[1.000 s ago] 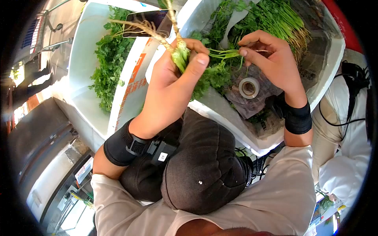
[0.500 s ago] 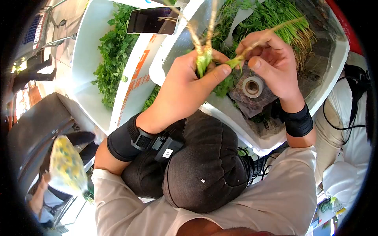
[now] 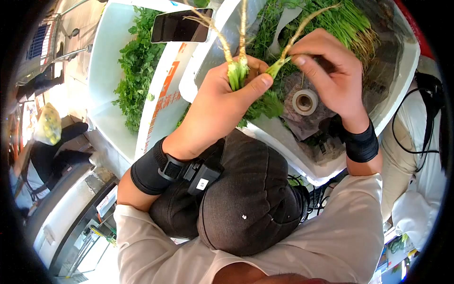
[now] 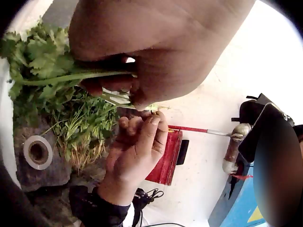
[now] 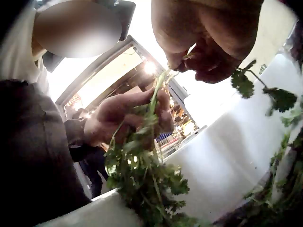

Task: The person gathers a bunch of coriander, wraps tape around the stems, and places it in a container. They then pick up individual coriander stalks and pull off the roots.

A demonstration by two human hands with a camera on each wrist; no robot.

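My left hand (image 3: pixel 213 104) grips a few coriander plants (image 3: pixel 239 71) near their bases, the pale roots pointing up and away. One plant leans right from beside the thumb tip, its long root (image 3: pixel 300 28) standing apart from the others. At that plant's base, my right hand (image 3: pixel 333 71) pinches a thin green stem between thumb and forefinger. Below the left hand in the right wrist view hang the leafy tops (image 5: pixel 147 175). A small leafy sprig (image 5: pixel 244 85) shows beside the right fingers there.
A white foam box (image 3: pixel 331 165) before me holds bunched coriander (image 3: pixel 340 28), dark sheeting and a tape roll (image 3: pixel 305 110). Left of it stands another foam box (image 3: pixel 101 85) with loose leaves (image 3: pixel 137 61). A phone (image 3: pixel 179 26) lies across the rims. Someone sits at right.
The left hand has moved right, and a separate plant now leans out by its thumb. The right hand, earlier drawing at thin stems, now pinches by that plant's base. A passer-by moves at left.
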